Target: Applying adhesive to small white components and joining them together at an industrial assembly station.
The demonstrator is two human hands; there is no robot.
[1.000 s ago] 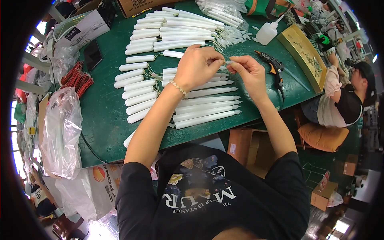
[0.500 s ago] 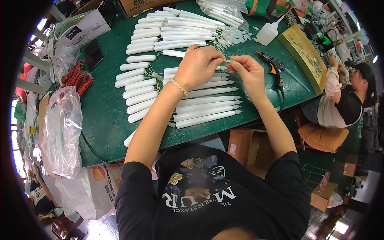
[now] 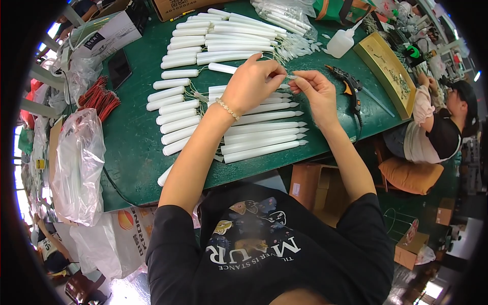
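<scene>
Above the candle rows, my left hand (image 3: 252, 85) and my right hand (image 3: 318, 95) face each other with fingertips pinched close together. A tiny pale piece (image 3: 291, 77) shows between them, too small to name. Below the hands lie long white candle-shaped sticks (image 3: 262, 147) with pointed flame-like tips, parallel on the green table (image 3: 137, 152). Shorter white tubes (image 3: 180, 122) with thin wires lie to the left, partly behind my left forearm. Farther back is another row of white sticks (image 3: 236, 38), with a heap of translucent flame-shaped tips (image 3: 303, 47) at its right end.
To the right lie a black glue gun (image 3: 349, 87), a white squeeze bottle (image 3: 340, 43) and a yellow tray (image 3: 378, 63) of small parts. Red wires (image 3: 101, 101), a phone (image 3: 119, 69) and a plastic bag (image 3: 79, 162) are at left. A person (image 3: 432, 119) sits at right.
My hands stay nearly in place; the fingertips have drawn very slightly apart around the small piece. The candles have not moved.
</scene>
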